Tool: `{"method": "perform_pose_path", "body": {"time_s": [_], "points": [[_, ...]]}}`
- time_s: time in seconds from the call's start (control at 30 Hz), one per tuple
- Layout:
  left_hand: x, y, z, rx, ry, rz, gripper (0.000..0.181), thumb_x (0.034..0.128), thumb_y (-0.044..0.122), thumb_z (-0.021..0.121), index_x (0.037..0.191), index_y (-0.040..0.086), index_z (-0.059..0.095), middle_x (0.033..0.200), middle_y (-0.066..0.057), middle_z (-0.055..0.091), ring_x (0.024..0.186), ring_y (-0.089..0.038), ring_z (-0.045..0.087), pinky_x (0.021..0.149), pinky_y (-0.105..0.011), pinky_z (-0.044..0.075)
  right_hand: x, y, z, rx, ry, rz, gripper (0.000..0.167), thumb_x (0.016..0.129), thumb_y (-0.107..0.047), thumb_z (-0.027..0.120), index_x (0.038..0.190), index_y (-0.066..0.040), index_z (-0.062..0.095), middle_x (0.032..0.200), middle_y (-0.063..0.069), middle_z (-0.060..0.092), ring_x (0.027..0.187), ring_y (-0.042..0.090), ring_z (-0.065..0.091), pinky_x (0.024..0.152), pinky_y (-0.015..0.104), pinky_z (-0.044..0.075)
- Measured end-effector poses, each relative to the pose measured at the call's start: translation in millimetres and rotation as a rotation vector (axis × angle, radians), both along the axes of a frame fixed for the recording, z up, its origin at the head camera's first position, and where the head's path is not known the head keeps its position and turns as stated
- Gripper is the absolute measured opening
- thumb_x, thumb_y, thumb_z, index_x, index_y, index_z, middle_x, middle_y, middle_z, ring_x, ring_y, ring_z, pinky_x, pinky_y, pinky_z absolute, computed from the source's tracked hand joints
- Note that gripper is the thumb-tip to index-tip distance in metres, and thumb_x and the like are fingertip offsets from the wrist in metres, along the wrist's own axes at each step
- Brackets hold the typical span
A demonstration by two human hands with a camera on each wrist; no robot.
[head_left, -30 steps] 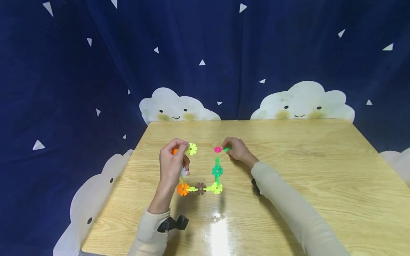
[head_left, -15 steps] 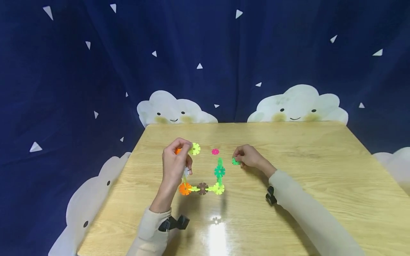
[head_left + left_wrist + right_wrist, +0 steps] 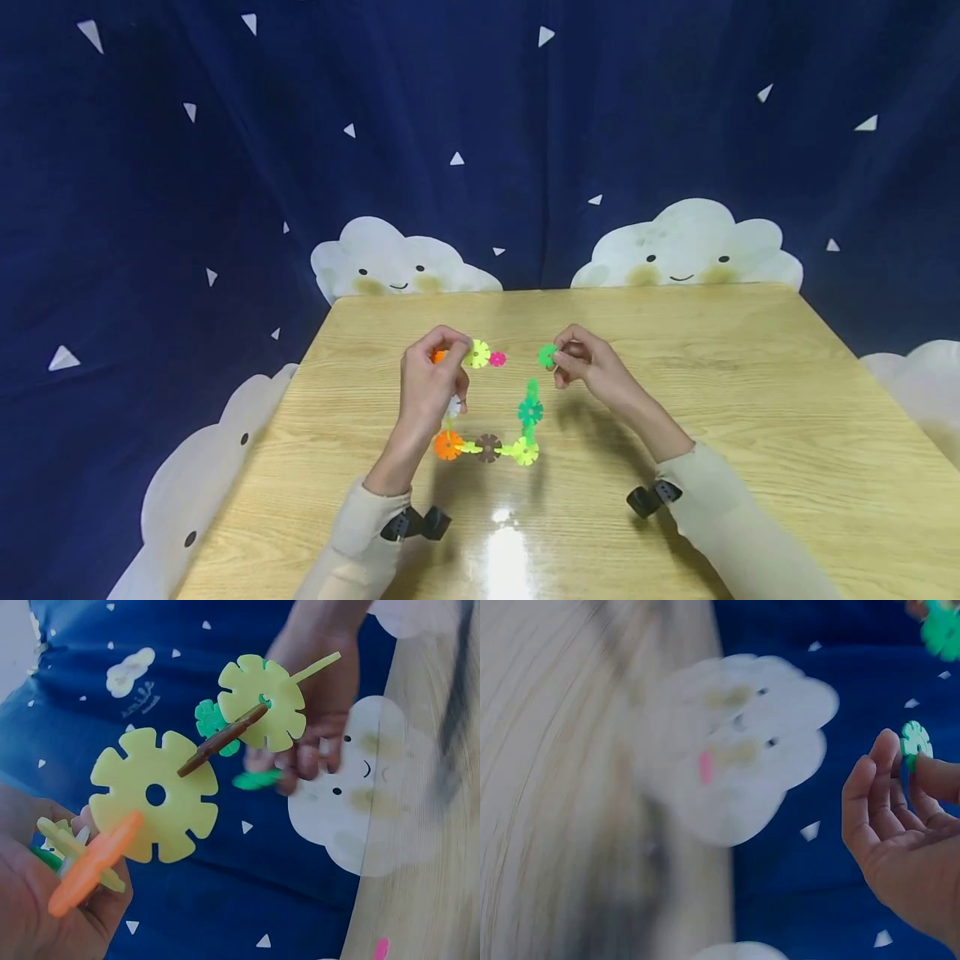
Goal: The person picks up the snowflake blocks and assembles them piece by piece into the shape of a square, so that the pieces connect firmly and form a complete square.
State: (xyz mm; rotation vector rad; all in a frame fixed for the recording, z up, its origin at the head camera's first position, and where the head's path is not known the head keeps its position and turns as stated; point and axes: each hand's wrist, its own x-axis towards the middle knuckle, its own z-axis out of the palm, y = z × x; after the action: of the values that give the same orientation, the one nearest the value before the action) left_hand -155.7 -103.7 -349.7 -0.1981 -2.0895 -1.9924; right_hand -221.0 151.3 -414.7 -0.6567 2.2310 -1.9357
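Observation:
My left hand (image 3: pixel 431 383) holds up a chain of interlocked snowflake discs. Its near side runs from an orange disc (image 3: pixel 448 445) through a brown disc (image 3: pixel 488 448) to a yellow disc (image 3: pixel 525 452). From there a teal-green disc (image 3: pixel 530 412) and a lighter green one lead away. Another yellow disc (image 3: pixel 480 354) shows at the left fingertips; the palm side hides part of the chain. My right hand (image 3: pixel 600 367) pinches a loose green disc (image 3: pixel 916 742) between thumb and fingers, apart from the chain.
A pink disc (image 3: pixel 498 359) lies on the wooden table (image 3: pixel 750 400), beyond the held chain. Dark blue cloth (image 3: pixel 420 108) with white clouds and triangles hangs behind and to the left of the table.
My right hand took the green disc away from beside the pink disc, drew it rightward, then lifted it and turned its face to the camera. The left hand keeps holding the chain, shifted slightly right.

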Motion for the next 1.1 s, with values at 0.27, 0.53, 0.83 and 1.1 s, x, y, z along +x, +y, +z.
{"method": "perform_pose_path", "body": {"time_s": [0.27, 0.53, 0.83, 1.1], "points": [[3.5, 6.9, 0.5, 0.043, 0.004, -0.036, 0.012, 0.0949, 0.003, 0.058, 0.096, -0.003, 0.069, 0.085, -0.008, 0.060, 0.037, -0.011, 0.047, 0.035, -0.022, 0.043, 37.8, -11.2, 35.0, -0.177, 0.188, 0.007, 0.014, 0.109, -0.009, 0.053, 0.113, 0.003, 0.048, 0.089, 0.020, 0.074, 0.077, 0.025, 0.073, 0.086, 0.036, 0.061], [6.6, 9.8, -2.7, 0.061, -0.022, -0.048, 0.011, 0.0927, 0.003, 0.059, 0.094, -0.003, 0.069, 0.083, -0.007, 0.059, 0.037, -0.012, 0.046, 0.033, -0.024, 0.042, 60.0, -21.3, 44.8, -0.131, 0.366, -0.096, 0.008, 0.103, 0.000, 0.060, 0.111, -0.002, 0.059, 0.095, 0.013, 0.074, 0.083, 0.024, 0.072, 0.081, 0.032, 0.061], [8.5, 15.2, -4.2, 0.082, -0.036, -0.082, 0.008, 0.0906, 0.003, 0.062, 0.091, 0.001, 0.070, 0.082, -0.007, 0.060, 0.037, -0.012, 0.046, 0.032, -0.025, 0.042, 63.8, -34.7, 43.7, -0.063, 0.378, -0.171, 0.007, 0.100, -0.003, 0.067, 0.106, -0.008, 0.068, 0.092, 0.008, 0.076, 0.088, 0.023, 0.074, 0.087, 0.033, 0.058], [8.6, 15.9, -4.6, 0.061, -0.049, -0.090, 0.009, 0.0899, 0.005, 0.063, 0.090, 0.002, 0.071, 0.087, -0.009, 0.062, 0.036, -0.012, 0.045, 0.032, -0.026, 0.041, 62.5, -37.2, 44.5, -0.053, 0.387, -0.143, 0.010, 0.100, -0.004, 0.069, 0.106, -0.010, 0.071, 0.096, 0.004, 0.076, 0.092, 0.024, 0.074, 0.087, 0.038, 0.060]]}}
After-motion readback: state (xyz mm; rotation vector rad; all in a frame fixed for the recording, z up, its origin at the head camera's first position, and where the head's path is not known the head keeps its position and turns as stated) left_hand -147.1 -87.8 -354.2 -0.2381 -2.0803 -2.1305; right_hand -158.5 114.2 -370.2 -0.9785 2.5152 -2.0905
